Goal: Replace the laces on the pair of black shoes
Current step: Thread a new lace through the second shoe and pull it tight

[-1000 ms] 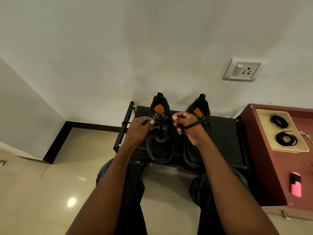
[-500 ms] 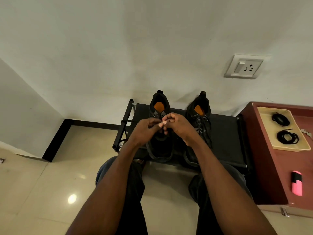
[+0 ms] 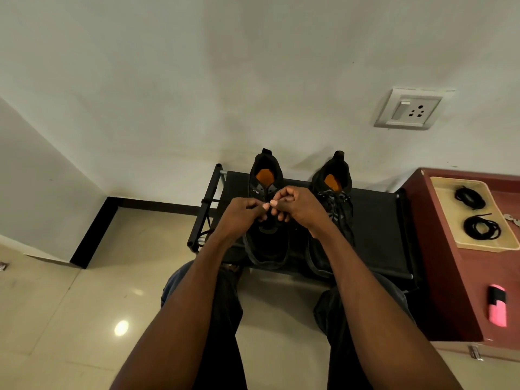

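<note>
Two black shoes with orange insoles stand side by side on a black rack [image 3: 377, 220], heels toward the wall. My left hand [image 3: 242, 213] and my right hand [image 3: 298, 205] meet over the tongue of the left shoe [image 3: 267, 246], fingertips almost touching, each pinching the black lace there; the lace itself is mostly hidden by my fingers. The right shoe [image 3: 334, 198] is laced, and my right wrist partly covers it. Two coiled black laces [image 3: 481, 227] lie in a beige tray [image 3: 450, 215] at the right.
The tray sits on a red-brown cabinet [image 3: 439, 263], with a pink and black object [image 3: 497, 308] nearer to me. A wall socket [image 3: 410, 109] is above the rack. My knees are just below the rack, on a glossy tiled floor.
My hands were apart a second ago, drawing the lace ends out sideways. They have come together over the left shoe's tongue and have stayed there.
</note>
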`<state>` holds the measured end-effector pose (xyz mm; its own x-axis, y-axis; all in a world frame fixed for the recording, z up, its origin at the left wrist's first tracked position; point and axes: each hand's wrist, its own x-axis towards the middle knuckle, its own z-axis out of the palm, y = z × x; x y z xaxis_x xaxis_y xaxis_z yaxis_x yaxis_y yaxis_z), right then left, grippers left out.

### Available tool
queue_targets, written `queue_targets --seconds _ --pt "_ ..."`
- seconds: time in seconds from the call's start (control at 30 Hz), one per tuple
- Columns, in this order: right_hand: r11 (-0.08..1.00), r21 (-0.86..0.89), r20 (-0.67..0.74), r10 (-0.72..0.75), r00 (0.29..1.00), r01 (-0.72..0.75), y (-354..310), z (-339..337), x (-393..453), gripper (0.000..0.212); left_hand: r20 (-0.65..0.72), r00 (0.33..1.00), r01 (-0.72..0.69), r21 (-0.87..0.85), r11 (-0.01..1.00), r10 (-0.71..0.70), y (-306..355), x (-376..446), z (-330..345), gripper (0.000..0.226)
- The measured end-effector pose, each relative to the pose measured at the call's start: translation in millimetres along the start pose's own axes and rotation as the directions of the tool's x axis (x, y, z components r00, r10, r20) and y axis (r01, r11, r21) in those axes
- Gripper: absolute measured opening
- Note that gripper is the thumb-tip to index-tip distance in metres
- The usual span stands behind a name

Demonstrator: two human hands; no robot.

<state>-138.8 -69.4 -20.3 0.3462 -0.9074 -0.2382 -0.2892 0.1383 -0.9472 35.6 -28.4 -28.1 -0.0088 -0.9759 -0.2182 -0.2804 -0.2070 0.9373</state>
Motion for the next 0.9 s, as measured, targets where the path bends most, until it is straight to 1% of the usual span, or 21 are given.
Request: queue_targets --seconds 0.1,0.17,0.2,0.23,0.3,0.37,0.4,0.47,0.57,0.63,0.7,0.73,0.77,0.83,0.9 --pt "1.000 -0.018 -0.027 0.004 1.000 -0.005 0 0 5 0.010 -0.024 0.994 0.105 -0.090 0.990 -0.108 -1 5 -2 0.015" --pt "1.000 -0.002 -0.041 -0.010 0.999 0.010 -1 -1 9 0.007 0.004 0.978 0.204 -0.184 0.962 -0.207 0 8 -1 0.021" --pt "1.000 0.000 -0.020 -0.020 1.000 0.020 -1 -1 10 0.008 0.017 0.972 0.232 -0.228 0.946 -0.234 0 8 -1 0.024" --pt "1.000 -0.006 0.007 -0.027 1.000 0.027 -2 1 11 0.011 0.022 0.969 0.242 -0.259 0.935 -0.245 -1 9 -1 0.025" --pt "0.999 -0.038 0.030 -0.029 0.999 0.030 -3 4 13 0.015 0.004 0.970 0.235 -0.266 0.935 -0.243 -3 11 -2 0.021" --pt "0.998 -0.050 0.001 -0.024 1.000 0.024 -3 7 14 0.013 -0.025 0.969 0.231 -0.254 0.939 -0.245 -4 12 0 0.014" --pt "0.999 -0.046 -0.017 -0.018 1.000 0.017 -3 8 15 0.015 -0.033 0.968 0.231 -0.263 0.937 -0.248 -5 12 0 0.012" --pt "0.999 -0.044 -0.033 -0.011 0.999 0.010 -3 9 16 0.019 -0.043 0.970 0.216 -0.288 0.933 -0.238 -6 12 -1 0.011" --pt "0.998 -0.054 -0.037 -0.018 0.999 0.016 -3 8 19 0.020 -0.078 0.974 0.181 -0.288 0.940 -0.211 -6 13 0 0.009" --pt "0.991 -0.130 -0.076 -0.028 0.997 0.017 -1 8 22 0.027 -0.168 0.969 0.139 -0.231 0.963 -0.180 -7 15 5 0.009" --pt "0.951 -0.309 -0.117 -0.065 0.991 0.026 1 8 26 0.048 -0.262 0.959 0.088 -0.084 0.993 -0.107 -9 17 11 0.012" --pt "0.917 -0.398 -0.103 -0.080 0.992 0.032 2 8 28 0.059 -0.287 0.955 0.066 -0.015 0.998 -0.068 -11 18 13 0.013" --pt "0.877 -0.478 -0.071 -0.080 0.994 0.036 4 8 30 0.064 -0.301 0.953 0.044 0.037 0.998 -0.030 -12 20 16 0.012" --pt "0.813 -0.582 -0.030 -0.048 0.998 0.021 10 8 35 0.063 -0.316 0.948 0.004 0.121 0.993 0.034 -14 22 18 0.010" --pt "0.807 -0.590 -0.049 -0.040 0.998 0.004 13 9 38 0.052 -0.321 0.940 -0.048 0.208 0.977 0.115 -16 24 18 0.009"
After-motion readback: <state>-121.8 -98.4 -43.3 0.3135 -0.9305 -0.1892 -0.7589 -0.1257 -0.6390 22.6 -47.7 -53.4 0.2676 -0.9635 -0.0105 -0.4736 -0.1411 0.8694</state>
